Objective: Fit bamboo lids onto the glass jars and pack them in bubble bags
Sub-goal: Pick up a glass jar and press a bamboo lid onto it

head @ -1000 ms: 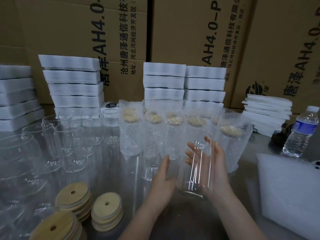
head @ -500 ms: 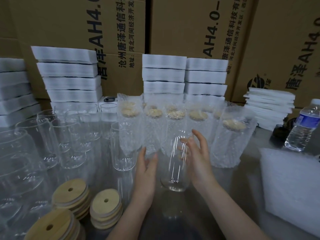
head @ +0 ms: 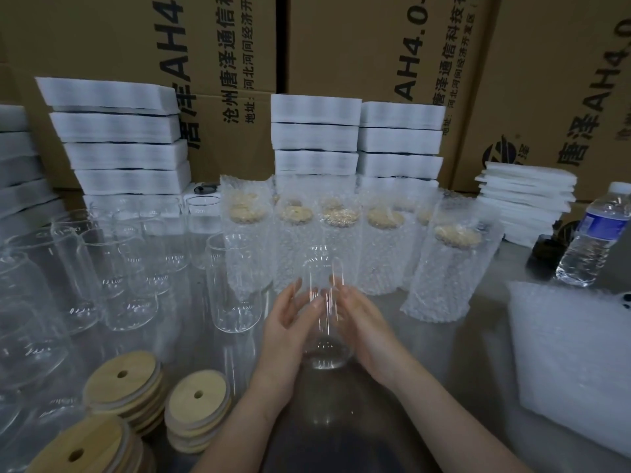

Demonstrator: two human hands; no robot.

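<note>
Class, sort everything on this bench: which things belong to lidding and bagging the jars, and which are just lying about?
Job: jar between left hand and right hand, bare jars, bamboo lids, bagged jars, bubble bags.
Lying about: water bottle, foam stacks, cardboard boxes.

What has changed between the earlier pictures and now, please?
The jar moved left. The right hand keeps hold of it; the left hand, apart from it half a second ago, now grips it too. The bagged jars and lids stayed in place.
</note>
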